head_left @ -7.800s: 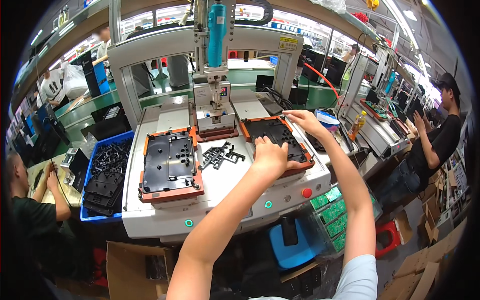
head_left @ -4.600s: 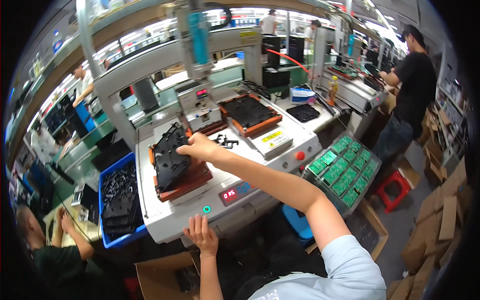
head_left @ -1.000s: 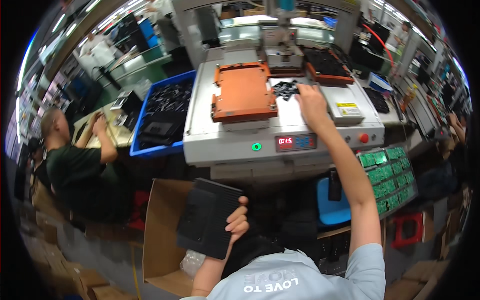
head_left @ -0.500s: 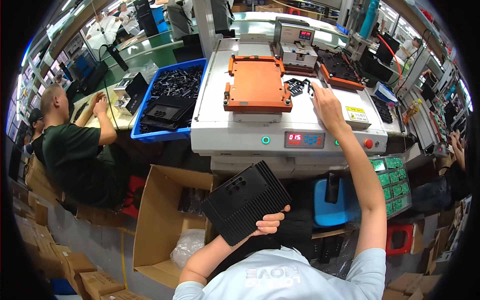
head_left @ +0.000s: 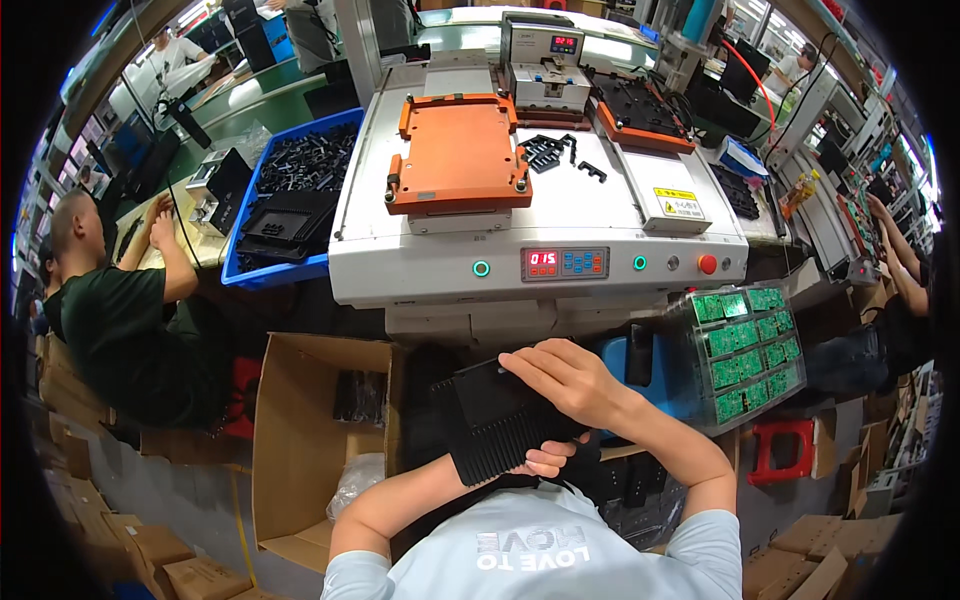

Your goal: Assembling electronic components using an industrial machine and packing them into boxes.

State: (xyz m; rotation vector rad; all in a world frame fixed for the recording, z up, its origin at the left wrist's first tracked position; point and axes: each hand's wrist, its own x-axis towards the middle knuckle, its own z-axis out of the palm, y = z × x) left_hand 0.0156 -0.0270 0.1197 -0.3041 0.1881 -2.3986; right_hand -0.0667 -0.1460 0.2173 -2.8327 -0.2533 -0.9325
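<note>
My left hand [head_left: 548, 458] is closed around the lower right edge of a black finned housing [head_left: 492, 437], held tilted above my lap. My right hand [head_left: 578, 382] reaches across the housing's upper right part, its fingers together and their tips at the upper edge. Whatever those fingers pinch, if anything, is hidden by the hand and the dark surface. Beyond, on the white machine top, lies a small pile of black plastic clips [head_left: 543, 153], with one clip [head_left: 592, 172] apart from it. An orange fixture plate [head_left: 458, 150] stands to their left.
A blue bin [head_left: 232, 262] of black parts stands left of the white machine [head_left: 440, 270]. An open cardboard box [head_left: 300, 440] sits at my left. Right of me are a clear tray of green circuit boards [head_left: 738, 370] and a red stool [head_left: 760, 450]. A co-worker [head_left: 130, 300] sits at left.
My right hand has come back from the clips on the machine to the housing. The housing has turned a little in my left hand. The whole view has shifted.
</note>
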